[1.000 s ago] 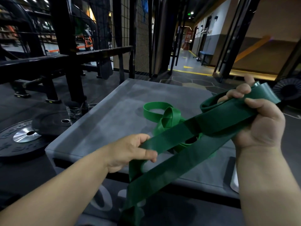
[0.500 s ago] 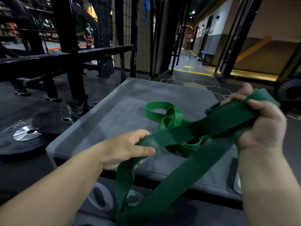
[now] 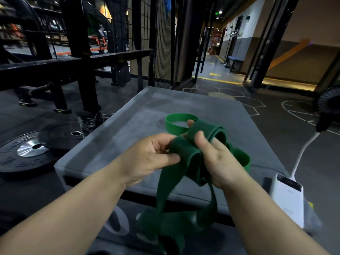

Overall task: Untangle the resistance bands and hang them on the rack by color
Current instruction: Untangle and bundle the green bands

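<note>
- Head view, as I watch from the remote desk: left hand and right hand meet above a grey padded box, both gripping a dark green band.
- Left thumb lies flat across a fold of the band, pinching it against the curled fingers beneath.
- Right thumb presses a higher fold against fingers curled behind it; one fingertip shows above the band.
- Bunched between the two sets of fingers, the band drops in two strands below them, past the box's front, to a crumpled heap.
- A lighter green band lies on the box just beyond the fingertips, one loop standing open. Whether it is caught in the dark band, I cannot tell.
- Both forearms reach in from below, wrists angled inward, palms facing each other.
- A white power bank with its cable sits right of the right wrist; a weight plate lies well left of the left hand.
</note>
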